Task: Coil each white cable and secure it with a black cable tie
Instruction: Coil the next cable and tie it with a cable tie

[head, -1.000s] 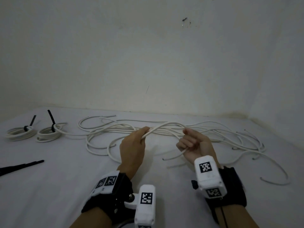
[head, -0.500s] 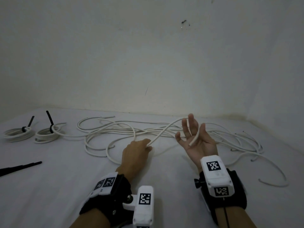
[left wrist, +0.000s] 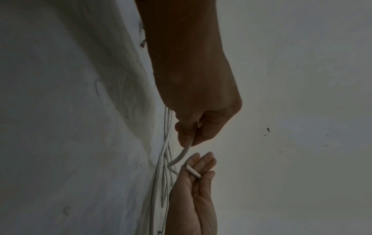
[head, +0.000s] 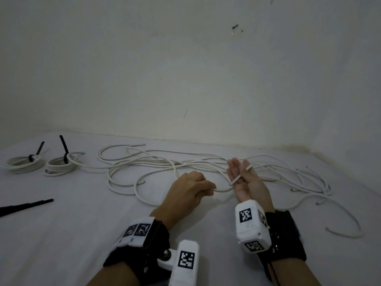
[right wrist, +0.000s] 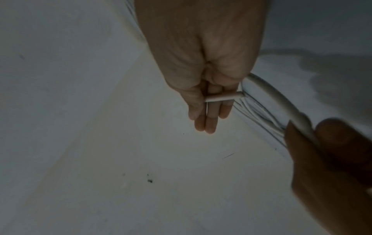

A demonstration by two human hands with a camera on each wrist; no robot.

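Between my hands runs a white cable (head: 223,189). My left hand (head: 212,189) pinches it low over the sheet, seen up close as the left hand (left wrist: 187,139). My right hand (head: 239,174) is palm up with straight fingers. The cable passes behind it, comes round at the thumb, and its end (right wrist: 221,97) lies across the fingers. The thumb (right wrist: 193,103) holds it there. A tangle of loose white cables (head: 156,162) spreads behind both hands. Two coiled cables (head: 24,164) (head: 61,165) lie far left, each bound with a black tie.
A bundle of spare black cable ties (head: 24,206) lies at the left edge on the white sheet (head: 82,223). The wall (head: 185,79) rises just behind the cables. One cable (head: 346,223) trails out to the right.
My right hand has opened from a fist to a flat, palm-up hand with the cable end across it. My left hand has dropped toward the sheet, drawing the cable down behind the right hand.
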